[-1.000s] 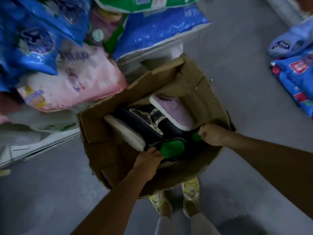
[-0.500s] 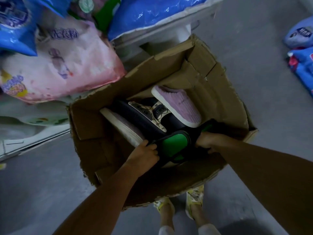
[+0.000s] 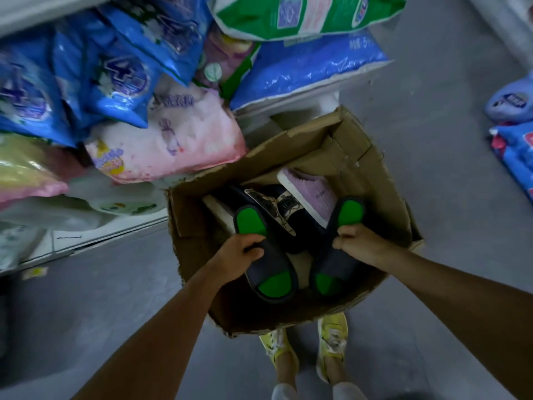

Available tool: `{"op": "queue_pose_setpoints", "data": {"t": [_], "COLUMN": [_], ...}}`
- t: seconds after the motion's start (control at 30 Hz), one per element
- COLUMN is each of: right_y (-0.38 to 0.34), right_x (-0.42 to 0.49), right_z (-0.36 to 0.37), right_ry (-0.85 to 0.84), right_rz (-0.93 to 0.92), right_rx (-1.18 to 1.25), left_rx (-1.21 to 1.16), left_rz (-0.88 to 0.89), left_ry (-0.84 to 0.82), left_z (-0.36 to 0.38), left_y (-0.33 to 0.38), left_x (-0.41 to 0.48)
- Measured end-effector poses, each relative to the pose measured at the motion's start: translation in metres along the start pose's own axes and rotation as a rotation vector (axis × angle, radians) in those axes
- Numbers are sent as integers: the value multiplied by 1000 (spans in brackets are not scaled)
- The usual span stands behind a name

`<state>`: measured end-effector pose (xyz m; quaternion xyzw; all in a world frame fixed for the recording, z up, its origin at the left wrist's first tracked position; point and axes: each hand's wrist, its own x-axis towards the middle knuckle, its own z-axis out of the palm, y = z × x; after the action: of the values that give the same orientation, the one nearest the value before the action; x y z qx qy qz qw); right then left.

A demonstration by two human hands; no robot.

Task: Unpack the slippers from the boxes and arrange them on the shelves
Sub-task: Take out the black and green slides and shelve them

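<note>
An open, worn cardboard box [image 3: 375, 180] stands on the grey floor in front of me. My left hand [image 3: 239, 256] grips a dark slipper with a green insole [image 3: 266, 264] by its strap, above the box's near side. My right hand [image 3: 360, 245] grips the matching dark and green slipper [image 3: 343, 246] the same way. Both slippers are lifted above the rest. Deeper in the box lie a purple knitted slipper [image 3: 311, 194], a black slipper with a patterned strap [image 3: 277, 209] and a pale sole [image 3: 219, 210].
Low white shelves [image 3: 95, 235] on the left carry blue, pink and green plastic bags. A blue bag [image 3: 305, 64] overhangs the box's far side. More blue packs [image 3: 516, 151] lie on the floor at the right. My yellow shoes [image 3: 331, 339] stand just behind the box.
Both hands have pulled the green-soled slippers apart and up out of the pile; earlier they were reaching down into the box around one visible green slipper. The camera has tilted back up.
</note>
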<state>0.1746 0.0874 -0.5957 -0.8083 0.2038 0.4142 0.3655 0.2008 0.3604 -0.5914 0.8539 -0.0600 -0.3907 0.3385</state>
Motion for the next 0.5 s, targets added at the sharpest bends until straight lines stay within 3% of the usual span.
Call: {"op": "queue_pose_setpoints", "data": {"t": [0.27,0.5], "right_y": [-70,-143], "right_x": [-65,-137], "right_z": [-28,-21], "right_ry": [-27,48], "right_rz": [-312,-530], "right_rx": [-440,-648], "left_rx": [95,150], "left_rz": [37,73], "left_ry": [-37,114], "left_z": [-42,-76], "left_y": [53,102], "left_x": [-48,-122]}}
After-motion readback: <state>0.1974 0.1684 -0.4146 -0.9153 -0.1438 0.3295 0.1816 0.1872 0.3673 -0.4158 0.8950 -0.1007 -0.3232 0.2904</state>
